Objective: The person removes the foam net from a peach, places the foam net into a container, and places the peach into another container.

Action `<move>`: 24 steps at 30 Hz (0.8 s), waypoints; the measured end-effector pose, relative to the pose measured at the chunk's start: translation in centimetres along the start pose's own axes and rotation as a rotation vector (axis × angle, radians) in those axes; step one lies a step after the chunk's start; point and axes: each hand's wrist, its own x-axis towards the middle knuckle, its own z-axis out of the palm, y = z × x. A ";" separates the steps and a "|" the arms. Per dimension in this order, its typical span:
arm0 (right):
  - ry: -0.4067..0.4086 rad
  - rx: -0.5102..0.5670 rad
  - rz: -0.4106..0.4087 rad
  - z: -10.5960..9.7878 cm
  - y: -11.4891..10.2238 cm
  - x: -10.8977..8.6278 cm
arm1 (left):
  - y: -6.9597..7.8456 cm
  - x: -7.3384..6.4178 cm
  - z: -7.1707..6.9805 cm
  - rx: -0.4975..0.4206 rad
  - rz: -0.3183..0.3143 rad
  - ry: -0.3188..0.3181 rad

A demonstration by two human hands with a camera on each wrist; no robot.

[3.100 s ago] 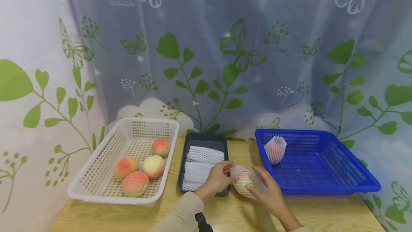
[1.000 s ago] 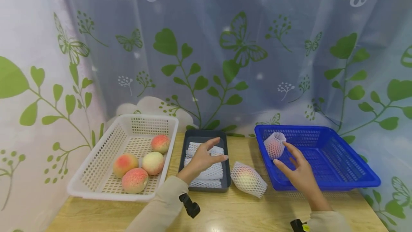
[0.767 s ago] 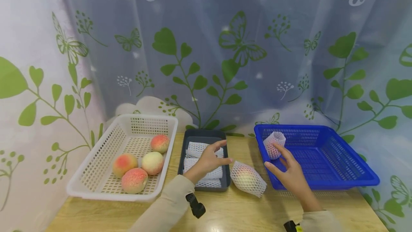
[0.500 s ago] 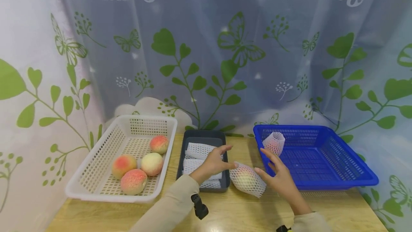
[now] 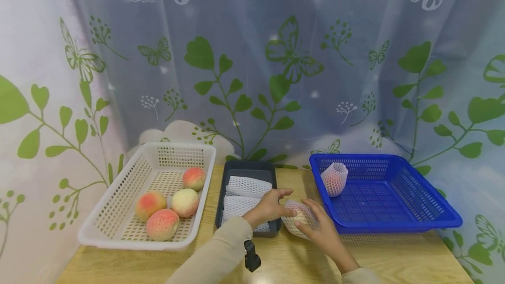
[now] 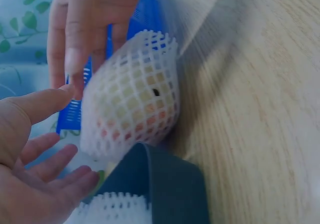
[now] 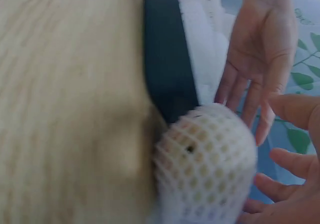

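Note:
A peach in a white foam net sleeve (image 5: 291, 228) lies on the table between the two hands. My left hand (image 5: 271, 207) hovers over the dark tray's right edge, fingers loosely extended, thumb close to the sleeve. From the other side my right hand (image 5: 325, 233) comes up to the peach, its fingers spread and no firm hold visible. Both hands have relaxed fingers beside the netted peach (image 6: 132, 102) in the left wrist view. The right wrist view has the right fingertips at the edge of the netted peach (image 7: 207, 159); contact is unclear.
The dark tray (image 5: 247, 168) holds several flat foam net sleeves (image 5: 248, 186). To the left, a white basket (image 5: 98, 214) contains several bare peaches (image 5: 163, 225). A blue basket (image 5: 398, 225) on the right holds another netted peach (image 5: 334, 179). A patterned curtain (image 5: 252, 56) stands behind.
Both hands have come in toward the netted peach, the left moving right and the right moving left from the blue basket. The peach stays at nearly the same spot on the table.

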 end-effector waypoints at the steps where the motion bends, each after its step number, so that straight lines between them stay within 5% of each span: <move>1: 0.010 -0.010 0.006 0.2 0.1 0.0 | -0.1 0.1 0.1 -0.009 -0.003 -0.002; 8: 0.018 -0.040 0.038 1.0 1.3 0.0 | -1.0 0.5 0.9 -0.123 -0.023 -0.010; 24: -0.065 0.044 0.094 1.6 3.0 0.6 | -1.6 0.6 1.3 -0.148 -0.058 0.006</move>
